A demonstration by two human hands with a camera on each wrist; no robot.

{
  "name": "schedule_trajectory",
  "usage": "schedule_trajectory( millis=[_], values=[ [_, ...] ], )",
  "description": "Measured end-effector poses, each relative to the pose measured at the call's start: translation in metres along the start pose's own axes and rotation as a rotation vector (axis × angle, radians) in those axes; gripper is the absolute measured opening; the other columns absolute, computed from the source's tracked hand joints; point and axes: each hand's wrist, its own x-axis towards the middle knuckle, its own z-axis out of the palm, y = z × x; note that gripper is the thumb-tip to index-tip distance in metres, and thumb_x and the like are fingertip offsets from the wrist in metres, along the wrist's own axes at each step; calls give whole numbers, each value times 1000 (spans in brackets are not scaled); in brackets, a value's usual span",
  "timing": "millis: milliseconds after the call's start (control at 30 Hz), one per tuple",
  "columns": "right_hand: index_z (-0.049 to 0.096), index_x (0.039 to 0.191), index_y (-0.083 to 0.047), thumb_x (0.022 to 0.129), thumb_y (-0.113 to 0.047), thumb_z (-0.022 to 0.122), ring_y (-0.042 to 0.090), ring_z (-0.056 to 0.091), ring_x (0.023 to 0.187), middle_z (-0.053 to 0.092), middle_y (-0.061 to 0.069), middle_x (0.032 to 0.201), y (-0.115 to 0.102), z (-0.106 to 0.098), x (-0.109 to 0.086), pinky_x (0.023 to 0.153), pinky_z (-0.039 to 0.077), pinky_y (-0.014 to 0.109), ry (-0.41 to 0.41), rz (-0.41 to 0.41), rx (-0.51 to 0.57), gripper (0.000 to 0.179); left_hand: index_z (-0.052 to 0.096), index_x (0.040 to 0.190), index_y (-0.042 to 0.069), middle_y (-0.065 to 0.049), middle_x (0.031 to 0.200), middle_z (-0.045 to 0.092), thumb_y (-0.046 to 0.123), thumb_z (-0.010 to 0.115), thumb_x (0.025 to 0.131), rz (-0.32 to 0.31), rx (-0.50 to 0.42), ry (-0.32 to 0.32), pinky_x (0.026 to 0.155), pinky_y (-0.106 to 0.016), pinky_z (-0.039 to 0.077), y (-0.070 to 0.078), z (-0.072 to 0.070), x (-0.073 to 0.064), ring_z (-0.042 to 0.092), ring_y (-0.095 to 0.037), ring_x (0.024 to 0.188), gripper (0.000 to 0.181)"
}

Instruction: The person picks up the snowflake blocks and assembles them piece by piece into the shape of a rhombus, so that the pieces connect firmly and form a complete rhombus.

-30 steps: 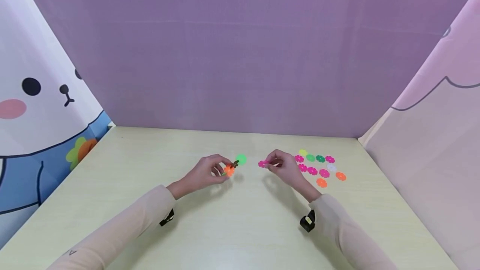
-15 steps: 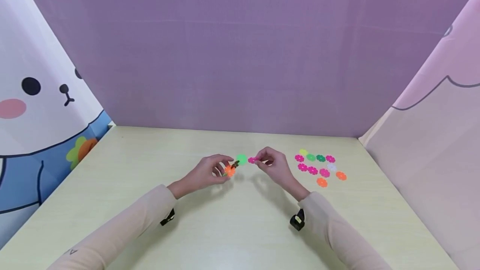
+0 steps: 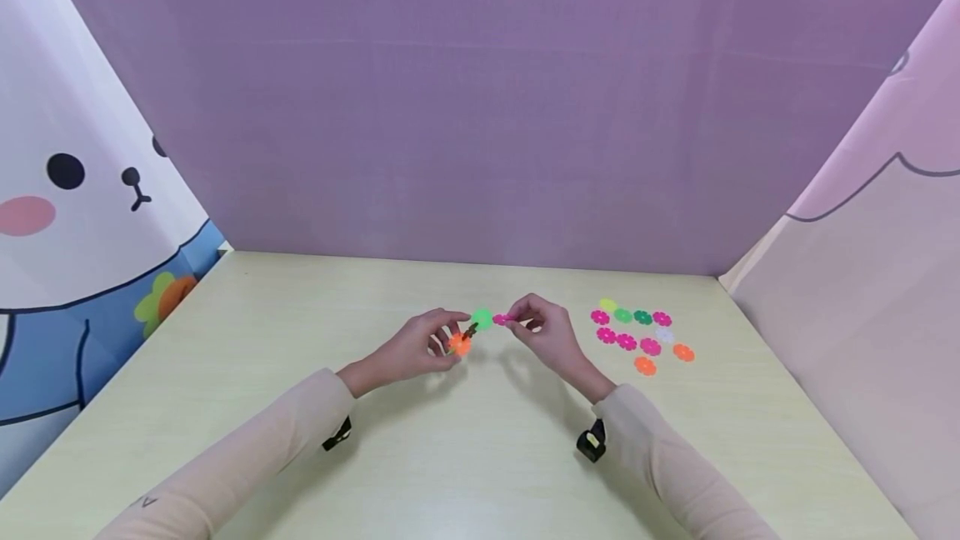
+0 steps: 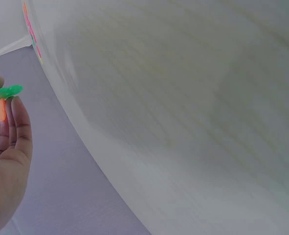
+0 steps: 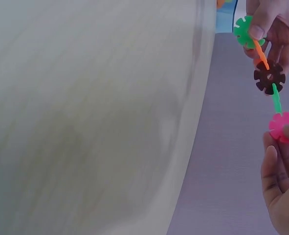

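Note:
A short chain of plastic snowflake discs runs from my left hand point(image 3: 416, 346). In the right wrist view, its green end disc point(image 5: 243, 32) is pinched under the left thumb. An orange disc point(image 3: 461, 345), a dark brown disc point(image 5: 262, 78) and a second green disc point(image 3: 482, 319) follow, slotted edge to edge. My right hand point(image 3: 553, 340) pinches a pink snowflake disc point(image 5: 278, 125) between thumb and fingers. This pink disc meets the outer edge of the second green disc. Both hands hold the pieces above the table.
Several loose snowflake discs lie on the table point(image 3: 465, 457) to the right, including an orange disc point(image 3: 645, 366), a dark green disc point(image 3: 642, 317) and a white disc point(image 3: 664, 334). A purple panel point(image 3: 480, 107) rises behind the table. Printed cloths hang at both sides.
My right hand has moved left with the pink disc, bringing it against the green disc at the chain's end. The left hand has stayed nearly still.

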Motion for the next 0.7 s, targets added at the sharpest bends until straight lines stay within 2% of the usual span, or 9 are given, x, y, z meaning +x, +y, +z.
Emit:
schedule_trajectory(
  millis=[400,700],
  values=[
    [60,84,8,78,7,65,33,64,75,65,21,82,2,3,1,61,51,30,10,-62,-15,8,46,130,7,-8,104,55,8,69,78,1,-7,-4,65,-22,53,2,1,1,59,-11,77,57],
    [62,85,-1,79,1,67,19,65,73,66,13,83,35,8,7,61,52,24,18,-78,11,9,39,137,10,-6,115,57,8,68,79,-3,-67,-6,58,-24,52,1,2,4,57,-16,79,64]
  ],
)
